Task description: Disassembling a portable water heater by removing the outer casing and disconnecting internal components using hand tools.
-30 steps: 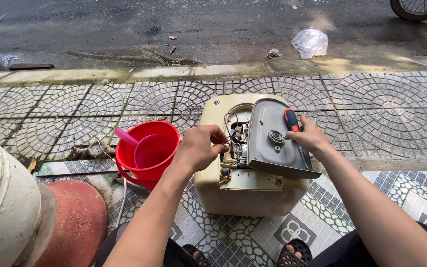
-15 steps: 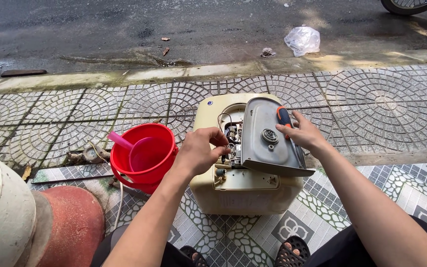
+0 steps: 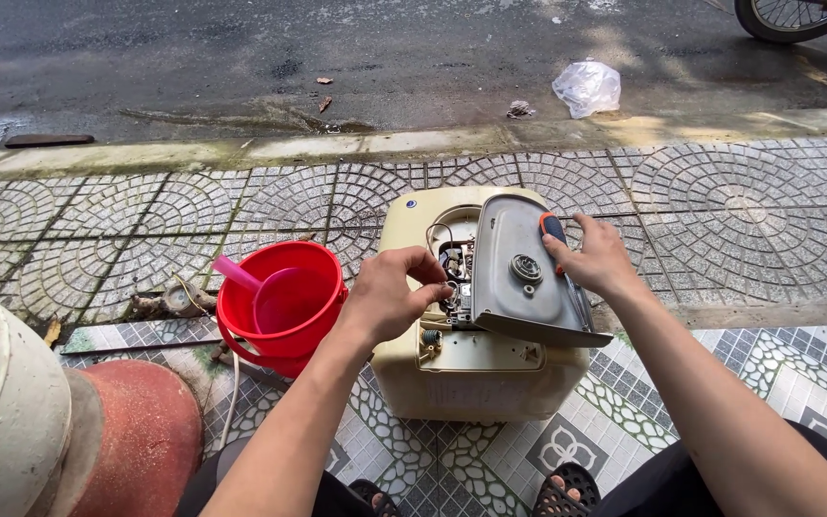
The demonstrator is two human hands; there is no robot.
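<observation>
The wiring (image 3: 452, 273) inside the cream water heater (image 3: 476, 369) is pinched by the left hand (image 3: 390, 297); the grey cover (image 3: 528, 278) and a screwdriver (image 3: 554, 230) are gripped by the right hand (image 3: 600, 263). Careful freeing of connectors is likely called for.

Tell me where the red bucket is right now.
In the head view, the red bucket sits on the tiled pavement left of the cream appliance, just beside the left hand.

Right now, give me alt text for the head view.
A person's left hand reaches into the open wiring of a cream appliance box on a tiled pavement, while the right hand holds a red-handled tool against its raised grey cover. A red bucket with a pink scoop stands beside it.
</observation>
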